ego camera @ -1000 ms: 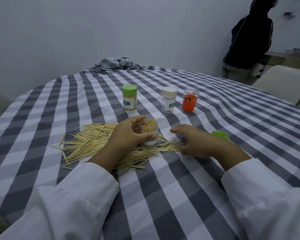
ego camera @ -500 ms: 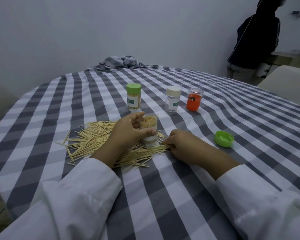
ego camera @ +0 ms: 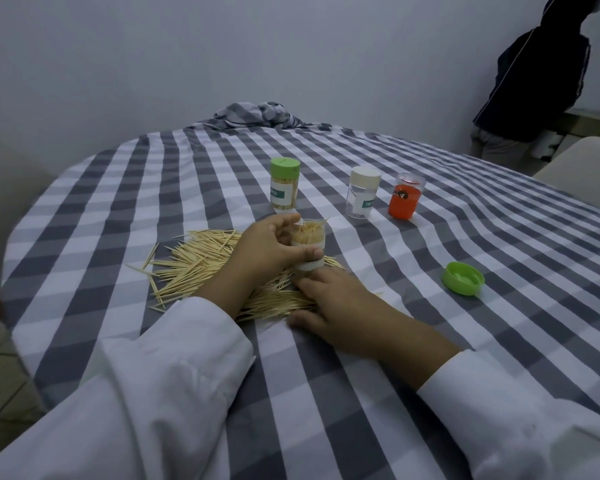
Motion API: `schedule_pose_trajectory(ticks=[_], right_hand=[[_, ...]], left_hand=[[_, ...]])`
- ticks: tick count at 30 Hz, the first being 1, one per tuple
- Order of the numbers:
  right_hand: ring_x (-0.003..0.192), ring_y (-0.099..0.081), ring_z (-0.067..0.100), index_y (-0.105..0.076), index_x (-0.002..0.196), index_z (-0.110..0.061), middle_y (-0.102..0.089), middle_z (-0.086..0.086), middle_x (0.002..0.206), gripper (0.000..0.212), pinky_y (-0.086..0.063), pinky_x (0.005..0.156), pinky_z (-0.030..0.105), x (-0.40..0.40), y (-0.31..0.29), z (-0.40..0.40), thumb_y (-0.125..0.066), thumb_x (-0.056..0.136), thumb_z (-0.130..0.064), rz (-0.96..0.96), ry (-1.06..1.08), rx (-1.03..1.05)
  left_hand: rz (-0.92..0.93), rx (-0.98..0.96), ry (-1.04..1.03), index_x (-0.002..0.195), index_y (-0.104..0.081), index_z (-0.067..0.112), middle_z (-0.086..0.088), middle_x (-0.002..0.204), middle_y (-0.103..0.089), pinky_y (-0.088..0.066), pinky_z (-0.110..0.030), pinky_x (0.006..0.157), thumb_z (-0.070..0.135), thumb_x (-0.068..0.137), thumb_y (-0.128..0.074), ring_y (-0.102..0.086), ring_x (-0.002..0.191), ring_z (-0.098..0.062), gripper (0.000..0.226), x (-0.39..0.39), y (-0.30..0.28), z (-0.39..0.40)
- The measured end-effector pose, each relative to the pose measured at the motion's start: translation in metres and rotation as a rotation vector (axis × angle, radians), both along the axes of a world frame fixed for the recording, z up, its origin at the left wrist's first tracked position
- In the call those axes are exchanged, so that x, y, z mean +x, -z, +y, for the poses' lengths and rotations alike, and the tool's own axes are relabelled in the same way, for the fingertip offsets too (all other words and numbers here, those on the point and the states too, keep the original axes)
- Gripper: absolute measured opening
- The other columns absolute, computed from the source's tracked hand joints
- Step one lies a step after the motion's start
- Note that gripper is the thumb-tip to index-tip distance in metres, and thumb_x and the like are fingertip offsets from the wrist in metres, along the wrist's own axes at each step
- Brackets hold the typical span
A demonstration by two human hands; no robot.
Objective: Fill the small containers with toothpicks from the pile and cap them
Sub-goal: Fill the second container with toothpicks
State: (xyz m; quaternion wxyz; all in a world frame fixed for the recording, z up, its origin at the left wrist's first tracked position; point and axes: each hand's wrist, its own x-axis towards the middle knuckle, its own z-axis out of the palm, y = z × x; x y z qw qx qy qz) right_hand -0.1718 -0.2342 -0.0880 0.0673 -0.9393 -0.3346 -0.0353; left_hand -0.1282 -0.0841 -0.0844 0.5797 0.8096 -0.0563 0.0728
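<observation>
My left hand (ego camera: 260, 252) grips an uncapped clear container (ego camera: 308, 242) packed with toothpicks, standing upright on the toothpick pile (ego camera: 201, 265). My right hand (ego camera: 333, 303) lies flat on the pile's right part just below the container, fingers pressed on toothpicks; whether it pinches any is hidden. A loose green cap (ego camera: 462, 278) rests upside down to the right. Farther back stand a filled container with a green cap (ego camera: 284, 188), a clear empty-looking container with a cream cap (ego camera: 362, 197) and an orange container (ego camera: 405, 201).
The round table carries a grey and white checked cloth (ego camera: 430, 341), bunched up at the far edge (ego camera: 257, 114). A person in dark clothes (ego camera: 541, 74) stands at the back right beside a pale chair (ego camera: 582, 161).
My right hand slid left across the cloth from near the green cap onto the pile below the container. The left hand kept hold of the container.
</observation>
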Motion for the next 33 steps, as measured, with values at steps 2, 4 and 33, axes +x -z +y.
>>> schedule_pose_trajectory(ticks=[2,4,33], right_hand=[[0.115,-0.041,0.020,-0.053,0.128,-0.016,-0.050,0.003,0.128,0.038,-0.032,0.098,0.031,0.001,0.002,0.002,-0.039,0.098,-0.035,-0.104,-0.032,-0.052],[0.113,-0.043,0.021,-0.054,0.128,-0.014,-0.052,0.005,0.125,0.034,-0.032,0.095,0.030,0.002,0.002,0.002,-0.040,0.098,-0.023,-0.140,-0.054,-0.088],[0.092,-0.068,0.017,-0.057,0.093,-0.025,-0.071,0.003,0.092,0.020,-0.053,0.087,0.036,0.023,-0.044,-0.041,-0.041,0.100,-0.017,0.119,0.372,1.550]], left_hand=[[0.003,-0.006,0.003,0.137,-0.048,0.017,-0.001,0.129,-0.059,-0.048,-0.020,0.092,0.023,0.064,-0.086,-0.059,0.111,-0.010,0.082,0.000,0.000,-0.001],[-0.001,-0.004,0.005,0.137,-0.048,0.017,0.000,0.129,-0.059,-0.047,-0.017,0.088,0.022,0.065,-0.086,-0.059,0.109,-0.009,0.082,-0.001,0.000,-0.001],[0.007,0.050,0.146,0.135,-0.051,0.021,0.005,0.126,-0.059,-0.051,-0.025,0.094,0.022,0.064,-0.086,-0.059,0.110,-0.008,0.079,-0.012,0.003,-0.026]])
